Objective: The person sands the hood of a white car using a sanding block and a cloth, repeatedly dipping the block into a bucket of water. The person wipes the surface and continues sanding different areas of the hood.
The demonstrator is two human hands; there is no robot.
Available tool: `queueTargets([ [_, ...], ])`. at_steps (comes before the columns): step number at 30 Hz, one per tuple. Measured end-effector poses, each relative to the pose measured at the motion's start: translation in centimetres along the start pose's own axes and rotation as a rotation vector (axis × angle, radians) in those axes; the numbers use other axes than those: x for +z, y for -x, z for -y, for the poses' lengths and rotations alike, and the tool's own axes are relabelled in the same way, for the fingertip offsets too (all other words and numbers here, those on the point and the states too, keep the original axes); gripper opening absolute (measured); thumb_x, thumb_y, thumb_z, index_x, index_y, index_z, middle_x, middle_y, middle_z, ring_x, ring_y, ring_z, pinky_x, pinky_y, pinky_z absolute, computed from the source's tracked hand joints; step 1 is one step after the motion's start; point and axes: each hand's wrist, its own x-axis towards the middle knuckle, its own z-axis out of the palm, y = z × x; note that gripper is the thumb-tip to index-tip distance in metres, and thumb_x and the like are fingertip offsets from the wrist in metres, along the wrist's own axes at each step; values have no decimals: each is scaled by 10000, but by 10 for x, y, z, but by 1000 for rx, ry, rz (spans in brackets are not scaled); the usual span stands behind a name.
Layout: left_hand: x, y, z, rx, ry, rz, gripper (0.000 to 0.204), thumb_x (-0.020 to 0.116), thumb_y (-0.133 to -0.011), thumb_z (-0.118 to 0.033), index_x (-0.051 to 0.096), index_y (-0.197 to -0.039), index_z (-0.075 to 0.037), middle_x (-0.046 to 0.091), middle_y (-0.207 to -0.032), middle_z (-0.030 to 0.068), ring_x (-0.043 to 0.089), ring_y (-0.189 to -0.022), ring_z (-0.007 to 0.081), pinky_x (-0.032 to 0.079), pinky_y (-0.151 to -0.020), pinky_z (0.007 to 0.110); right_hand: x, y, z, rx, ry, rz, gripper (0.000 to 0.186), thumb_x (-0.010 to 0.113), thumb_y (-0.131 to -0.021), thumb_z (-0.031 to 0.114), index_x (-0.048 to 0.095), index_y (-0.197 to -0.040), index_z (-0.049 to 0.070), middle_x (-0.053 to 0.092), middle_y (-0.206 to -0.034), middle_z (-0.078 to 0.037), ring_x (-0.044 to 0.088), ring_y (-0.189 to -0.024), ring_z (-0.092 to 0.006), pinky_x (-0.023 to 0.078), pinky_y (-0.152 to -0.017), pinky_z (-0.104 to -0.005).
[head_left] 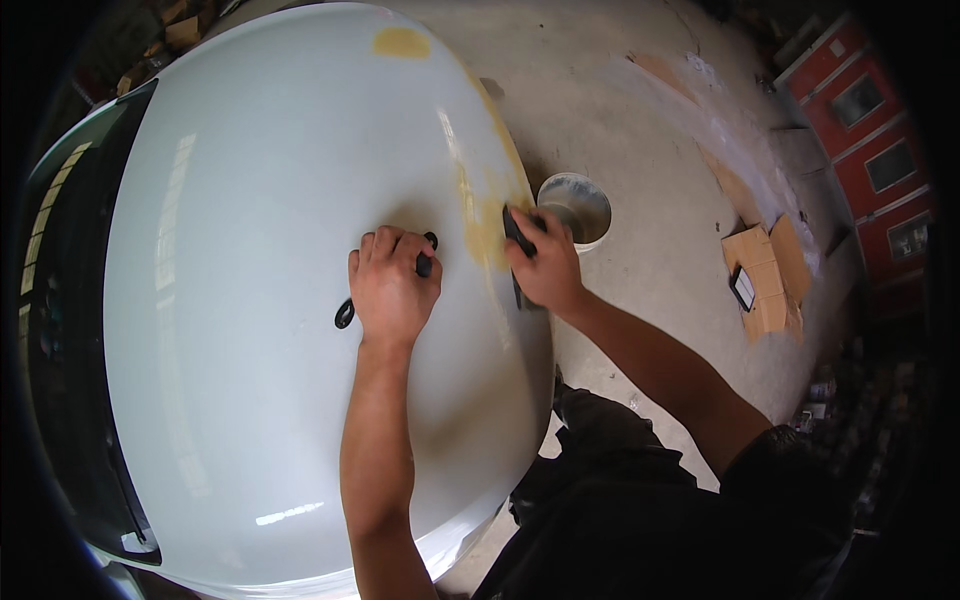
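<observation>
A glossy white car hood (260,270) spreads under both my hands. Yellowish filler marks its front edge, with a smeared patch (483,235) beside my right hand and a rounder spot (402,43) farther off. My right hand (545,255) is closed around a black sanding block (516,232), pressed against the hood's edge by the smeared filler. Resting on the hood, my left hand (393,285) curls over a black tool with a looped end (345,313). Most of that tool is hidden under the palm, so its kind does not show.
A round bucket (597,197) stands on the concrete floor just past the hood's edge. Farther right lie an opened cardboard box (765,285) and plastic sheeting (735,135), near red panelled doors (870,150). The dark windshield (85,300) borders the hood at left.
</observation>
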Motion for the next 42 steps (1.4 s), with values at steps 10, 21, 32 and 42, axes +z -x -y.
queueTargets([
  [10, 1, 0, 1, 25, 3, -26, 202, 789, -692, -31, 661, -770, -166, 612, -892, -43, 591, -829, 198, 442, -711, 363, 21, -26, -21, 79, 77, 26, 487, 606, -904, 336, 661, -1340, 124, 584, -1318, -210, 584, -1129, -430, 466, -1019, -500],
  [21, 1, 1, 2, 43, -5, -10, 209, 799, -689, -36, 657, -783, -158, 620, -904, -35, 594, -830, 208, 457, -727, 370, 18, -74, 27, 106, 54, -21, 481, 556, -927, 347, 660, -1343, 129, 586, -1338, -208, 562, -1156, -472, 453, -1032, -511],
  [32, 3, 1, 4, 51, -33, -23, 201, 801, -690, -45, 673, -790, -164, 624, -912, -42, 604, -855, 205, 462, -737, 366, 13, -52, 39, 118, 128, 31, 460, 617, -925, 329, 664, -1344, 144, 562, -1347, -213, 574, -1119, -443, 438, -1037, -520],
  [42, 2, 0, 4, 56, -18, -28, 198, 794, -698, -38, 678, -795, -165, 633, -905, -39, 606, -850, 204, 468, -738, 363, 18, -35, 44, 20, 96, -3, 466, 629, -921, 329, 658, -1347, 143, 556, -1356, -191, 554, -1098, -446, 449, -1007, -496],
])
